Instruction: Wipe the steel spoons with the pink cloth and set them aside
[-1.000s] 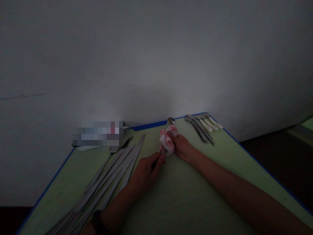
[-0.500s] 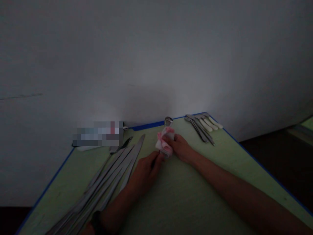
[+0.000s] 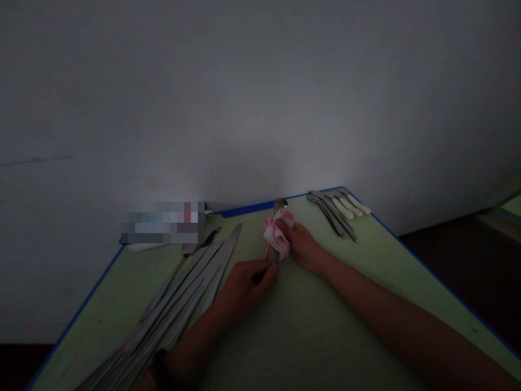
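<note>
In the middle of the view, a shiny metal utensil with a rounded head [image 3: 280,204] pokes out above a pink and white cloth [image 3: 277,234]. The cloth is bunched around its shaft, and the exact kind of utensil cannot be told. My right hand [image 3: 302,245] is closed on the cloth from the right, pressing it around the utensil. Below the cloth, my left hand [image 3: 250,279] pinches the utensil's lower end, which the fingers mostly hide. Left of my left hand lies a pile of long flat metal blades [image 3: 191,288], some reaching under my forearm.
At the back right lie dark metal utensils [image 3: 329,214] and several white-handled ones [image 3: 345,207]. A dark-handled tool [image 3: 207,239] rests by the blades. A blurred-out box [image 3: 163,224] stands at the back left. The green tabletop [image 3: 309,331] has blue edging and meets a wall [image 3: 260,98].
The utensil's head has turned, showing a narrower side. The cloth and my right hand have shifted slightly right, and my left hand has moved slightly down and right.
</note>
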